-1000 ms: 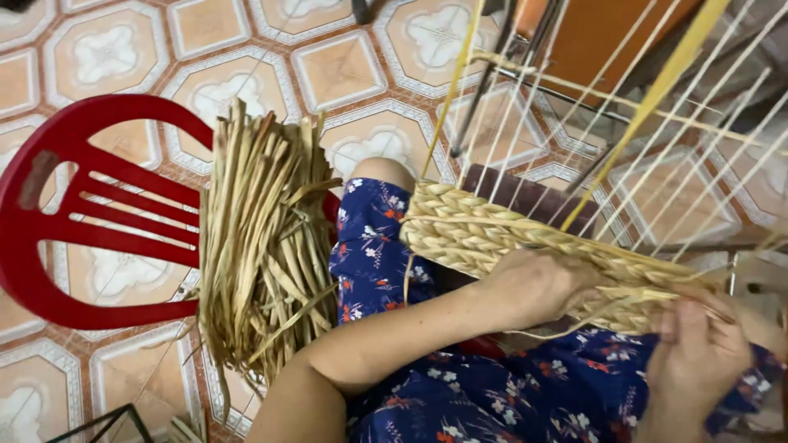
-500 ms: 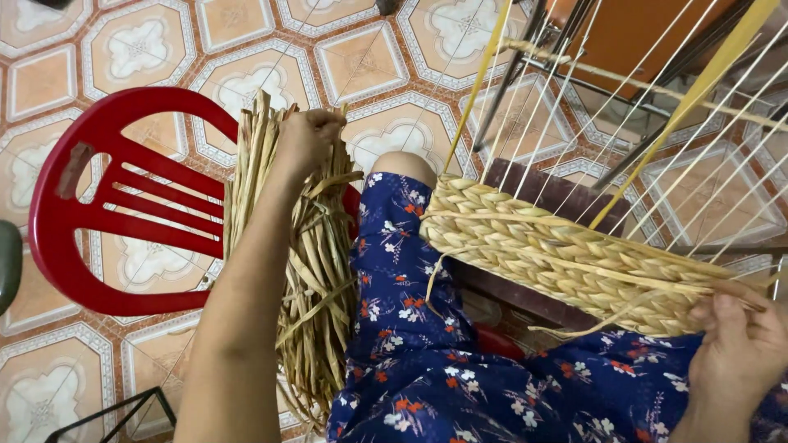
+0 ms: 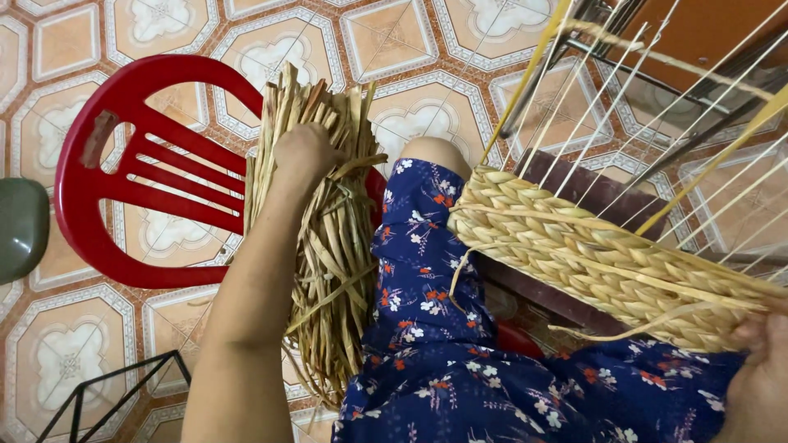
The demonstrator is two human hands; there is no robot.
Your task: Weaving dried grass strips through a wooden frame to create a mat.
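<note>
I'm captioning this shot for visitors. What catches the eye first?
A bright red plastic chair lies at the left on patterned floor tiles. Beside it, the left hand rests on a bundle of dried straw strips. At the right, a thick braided straw weave spans pale strings, with the right hand at its edge.

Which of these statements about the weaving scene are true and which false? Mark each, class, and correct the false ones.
1. The left hand rests on the bundle of dried straw. True.
2. The chair beside the bundle is blue. False: it is red.
3. The right hand is at the edge of the woven mat. True.
4. The floor is bare grey concrete. False: it has patterned tiles.
5. The person's clothing is plain white. False: dark blue with flowers.
</note>
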